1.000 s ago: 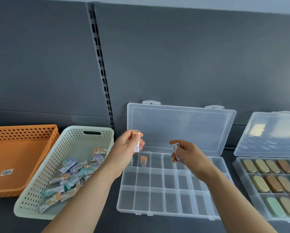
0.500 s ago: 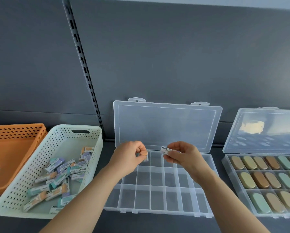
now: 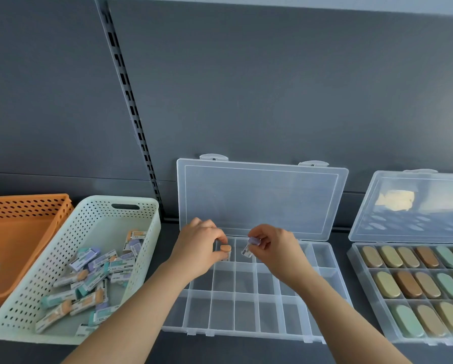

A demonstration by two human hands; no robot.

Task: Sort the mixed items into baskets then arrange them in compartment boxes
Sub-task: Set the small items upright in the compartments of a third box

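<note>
Head view: left grip (image 3: 197,249) pinches orange-tipped eraser (image 3: 225,249), right grip (image 3: 276,249) purple-tipped eraser (image 3: 253,241), over clear gridded box (image 3: 246,315).

Left hand (image 3: 197,249) and right hand (image 3: 276,249), side by side, fingers pinching.

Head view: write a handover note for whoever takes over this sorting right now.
Left hand pinches an orange-tipped eraser, upright in a back-row compartment of the middle compartment box.
Right hand pinches a purple-tipped eraser just above the same row.
Done: the right compartment box shows oval pieces in every visible compartment.
Left: seat both erasers, then bring over the many erasers lying in the white basket.
</note>
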